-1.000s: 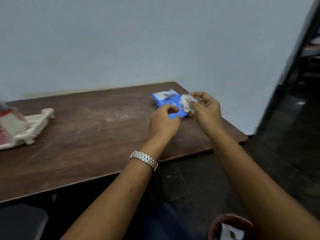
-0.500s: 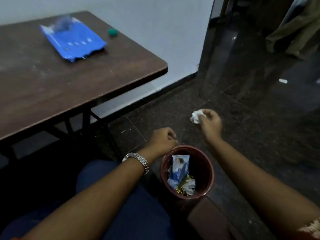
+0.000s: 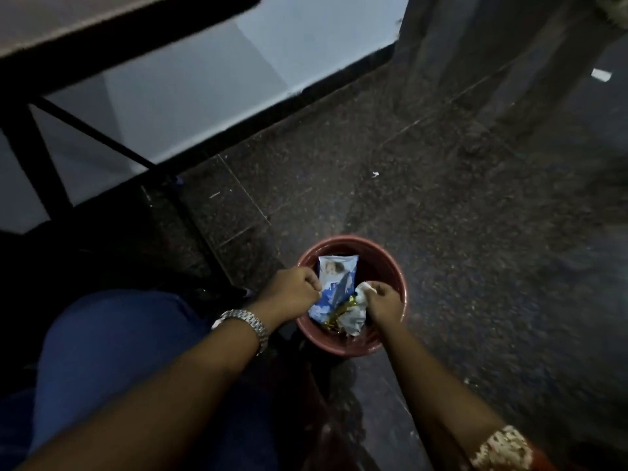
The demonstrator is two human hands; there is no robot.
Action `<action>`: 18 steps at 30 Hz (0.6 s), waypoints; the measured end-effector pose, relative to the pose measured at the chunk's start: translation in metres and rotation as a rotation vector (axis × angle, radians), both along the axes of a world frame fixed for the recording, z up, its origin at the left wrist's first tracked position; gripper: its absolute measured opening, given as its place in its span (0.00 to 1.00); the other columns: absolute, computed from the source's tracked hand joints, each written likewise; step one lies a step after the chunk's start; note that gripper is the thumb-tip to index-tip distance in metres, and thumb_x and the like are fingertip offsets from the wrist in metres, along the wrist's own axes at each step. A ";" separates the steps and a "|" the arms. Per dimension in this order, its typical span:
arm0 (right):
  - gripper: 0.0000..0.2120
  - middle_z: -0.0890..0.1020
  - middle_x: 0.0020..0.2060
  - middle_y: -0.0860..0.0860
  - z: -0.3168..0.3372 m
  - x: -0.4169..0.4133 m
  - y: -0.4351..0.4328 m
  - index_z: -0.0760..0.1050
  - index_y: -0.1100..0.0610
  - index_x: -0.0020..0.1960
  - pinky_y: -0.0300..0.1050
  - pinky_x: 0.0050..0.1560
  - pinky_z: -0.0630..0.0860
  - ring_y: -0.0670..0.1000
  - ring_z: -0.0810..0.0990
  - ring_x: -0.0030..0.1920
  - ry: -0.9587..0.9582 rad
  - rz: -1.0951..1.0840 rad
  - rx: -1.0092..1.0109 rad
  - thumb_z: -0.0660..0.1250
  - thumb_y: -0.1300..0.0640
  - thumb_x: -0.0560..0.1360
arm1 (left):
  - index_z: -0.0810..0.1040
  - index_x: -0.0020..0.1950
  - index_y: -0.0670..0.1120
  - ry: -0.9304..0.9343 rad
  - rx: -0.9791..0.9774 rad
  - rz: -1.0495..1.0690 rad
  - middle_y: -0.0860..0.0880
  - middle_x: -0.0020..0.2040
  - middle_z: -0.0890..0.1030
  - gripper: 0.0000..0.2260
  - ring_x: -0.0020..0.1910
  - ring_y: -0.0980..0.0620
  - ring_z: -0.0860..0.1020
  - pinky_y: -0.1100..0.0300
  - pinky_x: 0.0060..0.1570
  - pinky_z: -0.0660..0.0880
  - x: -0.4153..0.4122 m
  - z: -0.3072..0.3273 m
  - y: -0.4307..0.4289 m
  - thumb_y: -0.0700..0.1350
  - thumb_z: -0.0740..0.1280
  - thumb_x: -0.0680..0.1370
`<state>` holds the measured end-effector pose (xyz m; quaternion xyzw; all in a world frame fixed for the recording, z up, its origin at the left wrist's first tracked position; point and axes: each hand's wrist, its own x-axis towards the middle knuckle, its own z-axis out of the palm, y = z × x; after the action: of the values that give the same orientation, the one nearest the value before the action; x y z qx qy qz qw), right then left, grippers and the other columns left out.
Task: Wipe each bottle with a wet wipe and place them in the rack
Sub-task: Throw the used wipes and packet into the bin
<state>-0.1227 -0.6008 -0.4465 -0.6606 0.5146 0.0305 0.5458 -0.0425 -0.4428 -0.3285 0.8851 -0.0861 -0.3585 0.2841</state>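
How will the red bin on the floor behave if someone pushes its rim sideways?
The red bin is probably light: only a blue-white wrapper and crumpled scraps lie inside. On the smooth stone floor it would likely slide. A push high at the rim might tip it.

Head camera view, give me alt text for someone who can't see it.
Looking down, a person's right hand holds a crumpled white wipe over a red bin on the dark floor. The left hand, wristwatch on, is curled at its rim; a blue-and-white packet and gold wrapper lie inside.
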 end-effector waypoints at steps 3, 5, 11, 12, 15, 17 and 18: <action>0.09 0.83 0.48 0.58 -0.018 -0.014 0.001 0.81 0.61 0.51 0.44 0.52 0.74 0.56 0.80 0.50 0.094 0.025 0.043 0.69 0.58 0.73 | 0.76 0.33 0.50 0.021 0.046 -0.022 0.54 0.33 0.77 0.11 0.38 0.55 0.75 0.63 0.44 0.72 -0.002 -0.010 0.002 0.37 0.69 0.72; 0.12 0.82 0.52 0.58 -0.024 -0.018 -0.001 0.80 0.61 0.55 0.43 0.55 0.72 0.56 0.79 0.53 0.165 0.121 0.027 0.68 0.59 0.73 | 0.76 0.33 0.50 0.023 0.062 -0.025 0.52 0.35 0.78 0.11 0.39 0.54 0.76 0.61 0.47 0.74 -0.002 -0.014 0.002 0.37 0.69 0.72; 0.14 0.79 0.58 0.59 -0.025 -0.024 -0.002 0.78 0.60 0.59 0.43 0.60 0.70 0.57 0.76 0.59 0.290 0.431 -0.015 0.66 0.60 0.74 | 0.77 0.35 0.51 0.036 0.055 -0.066 0.54 0.36 0.79 0.10 0.43 0.52 0.80 0.58 0.49 0.76 -0.004 -0.017 -0.006 0.37 0.68 0.73; 0.15 0.79 0.59 0.58 -0.023 -0.024 -0.002 0.78 0.60 0.59 0.42 0.59 0.69 0.57 0.76 0.59 0.291 0.451 -0.022 0.66 0.60 0.74 | 0.77 0.35 0.51 0.038 0.050 -0.073 0.54 0.36 0.80 0.10 0.44 0.52 0.80 0.58 0.49 0.77 -0.005 -0.016 -0.006 0.37 0.67 0.73; 0.14 0.78 0.60 0.57 -0.020 -0.024 0.000 0.78 0.60 0.59 0.41 0.59 0.68 0.56 0.75 0.60 0.286 0.490 -0.038 0.64 0.60 0.75 | 0.77 0.35 0.52 0.035 0.024 -0.082 0.54 0.36 0.80 0.11 0.42 0.53 0.80 0.57 0.49 0.78 -0.005 -0.015 -0.006 0.37 0.66 0.73; 0.13 0.78 0.59 0.57 -0.020 -0.022 0.001 0.79 0.60 0.58 0.42 0.59 0.68 0.56 0.75 0.60 0.292 0.493 -0.082 0.63 0.61 0.76 | 0.77 0.35 0.52 0.032 0.013 -0.076 0.54 0.36 0.80 0.12 0.40 0.54 0.79 0.58 0.48 0.77 -0.004 -0.015 -0.005 0.36 0.66 0.73; 0.12 0.79 0.58 0.57 -0.019 -0.021 0.002 0.79 0.59 0.57 0.43 0.59 0.69 0.56 0.76 0.59 0.293 0.488 -0.105 0.62 0.61 0.76 | 0.76 0.35 0.52 0.028 0.010 -0.072 0.55 0.35 0.80 0.12 0.39 0.55 0.79 0.59 0.47 0.77 -0.004 -0.015 -0.004 0.36 0.66 0.73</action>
<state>-0.1436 -0.5984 -0.4651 -0.7808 0.4147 0.2293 0.4072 -0.0463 -0.4472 -0.3440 0.8776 -0.1121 -0.3814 0.2678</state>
